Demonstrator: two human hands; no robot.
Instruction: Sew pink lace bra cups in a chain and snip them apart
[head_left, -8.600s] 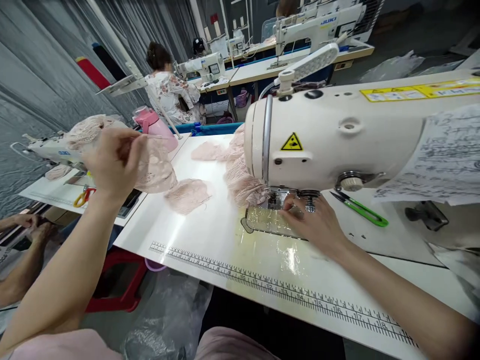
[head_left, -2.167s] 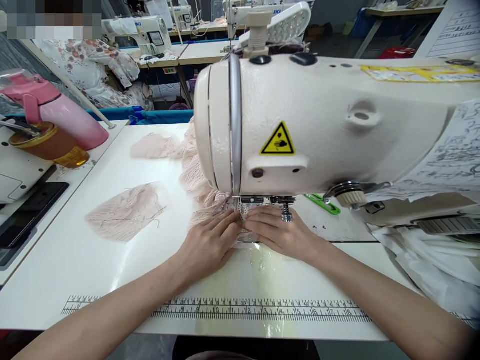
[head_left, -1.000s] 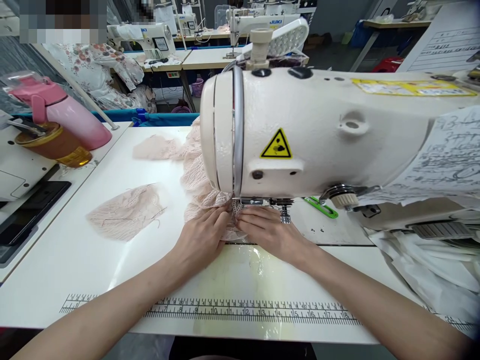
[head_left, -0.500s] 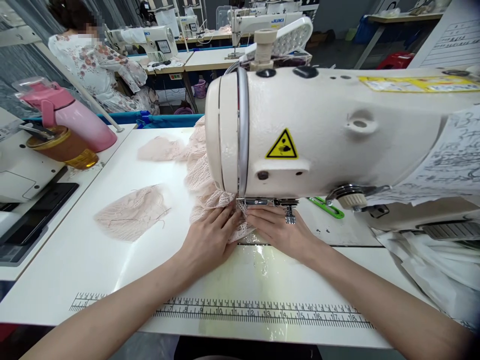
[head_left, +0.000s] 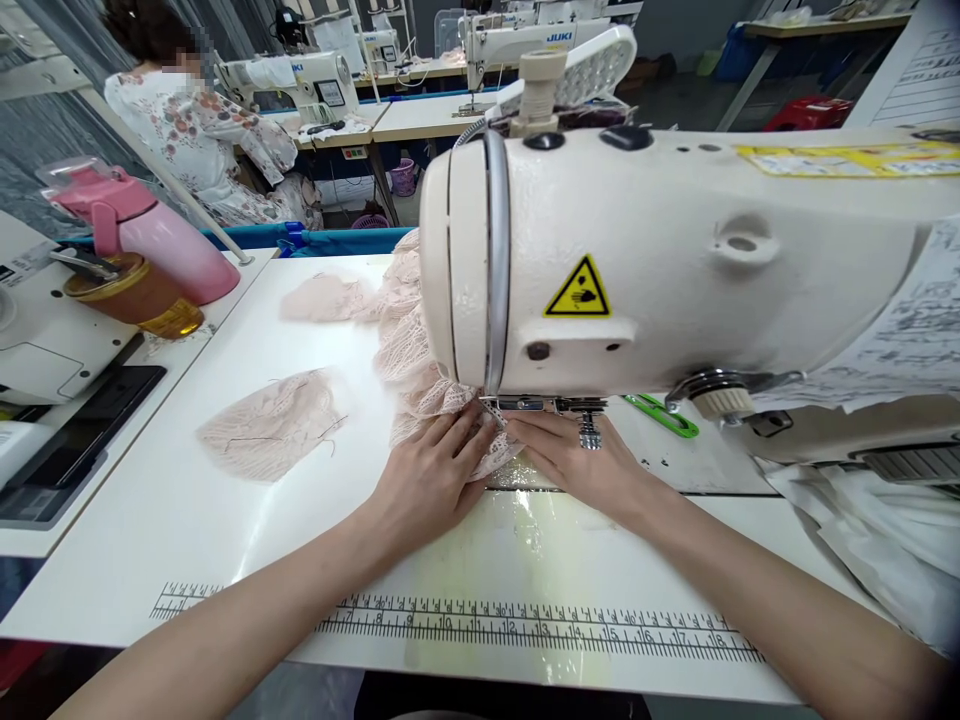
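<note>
Pale pink lace fabric (head_left: 409,350) lies bunched beneath the head of a cream sewing machine (head_left: 600,260). My left hand (head_left: 431,465) rests on its near edge, fingers stretched forward and lying on the lace. From the other side, my right hand (head_left: 577,455) lies flat by the needle area, its fingers pointing left and touching the lace edge. The machine head partly covers the right hand, and the needle itself is hidden. Two flat lace pieces lie to the left, the nearer lace piece (head_left: 274,425) with loose threads on it.
A pink bottle (head_left: 176,245) and an amber cup (head_left: 139,295) stand at left, beyond a dark phone (head_left: 101,425). Green thread snips (head_left: 664,415) lie right of the needle area. White cloth (head_left: 862,530) is heaped at right. Another person (head_left: 199,140) sits beyond the table.
The whole view has shifted slightly, so the machine and table appear a little farther right. Both hands stay at the lace, with little visible movement relative to the machine.
</note>
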